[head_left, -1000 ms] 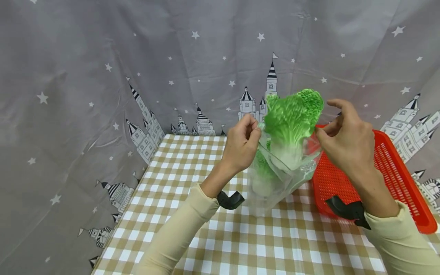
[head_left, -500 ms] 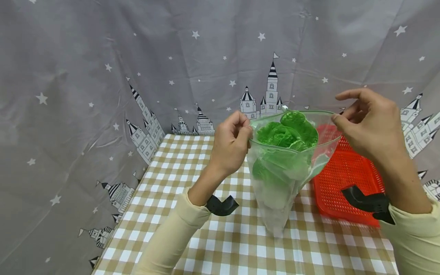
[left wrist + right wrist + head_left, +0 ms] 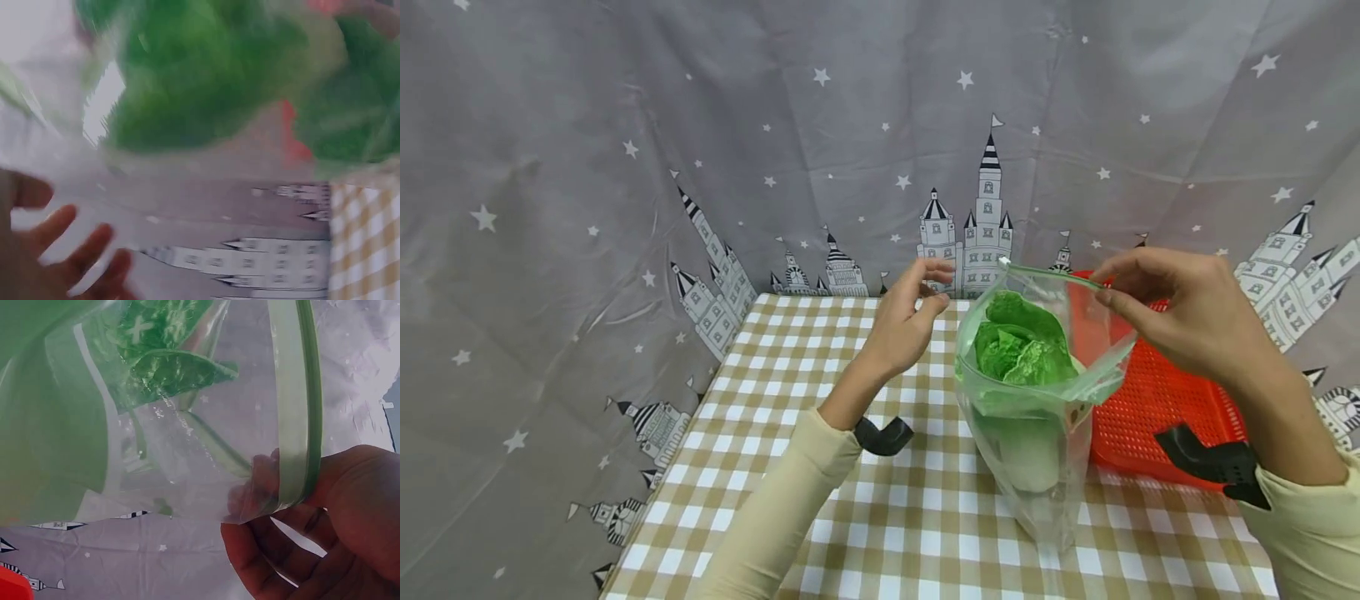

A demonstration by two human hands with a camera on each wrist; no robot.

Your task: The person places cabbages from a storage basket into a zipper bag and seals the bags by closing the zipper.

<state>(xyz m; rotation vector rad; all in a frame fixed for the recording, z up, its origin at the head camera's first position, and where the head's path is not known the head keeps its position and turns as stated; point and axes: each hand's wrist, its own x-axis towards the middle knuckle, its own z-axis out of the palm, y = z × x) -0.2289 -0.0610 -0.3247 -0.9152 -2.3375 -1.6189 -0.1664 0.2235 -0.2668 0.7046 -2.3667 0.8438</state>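
Note:
A clear zip-top bag (image 3: 1056, 512) hangs over the table, its mouth spread apart, with a green seal strip along the rim. Inside sit leafy green Chinese cabbages (image 3: 1022, 354) with pale stalks; the left wrist view catches more than one green shape through the plastic. My right hand (image 3: 1183, 312) pinches the bag's right rim between thumb and fingers, which the right wrist view confirms. Just left of the bag, apart from it, my left hand (image 3: 906, 321) holds nothing, its fingers extended and spread in the left wrist view.
A red perforated plastic basket (image 3: 1150, 408) stands behind and right of the bag, partly covered by my right hand and the bag. Under everything lies a brown-and-white checked tablecloth (image 3: 850, 517). A grey curtain (image 3: 820, 167) with printed castles rises along the table's far edge.
The upper cabbage has dropped from above the rim down inside the bag. My left hand has let go of the bag's left rim. The bag has shifted right and lower.

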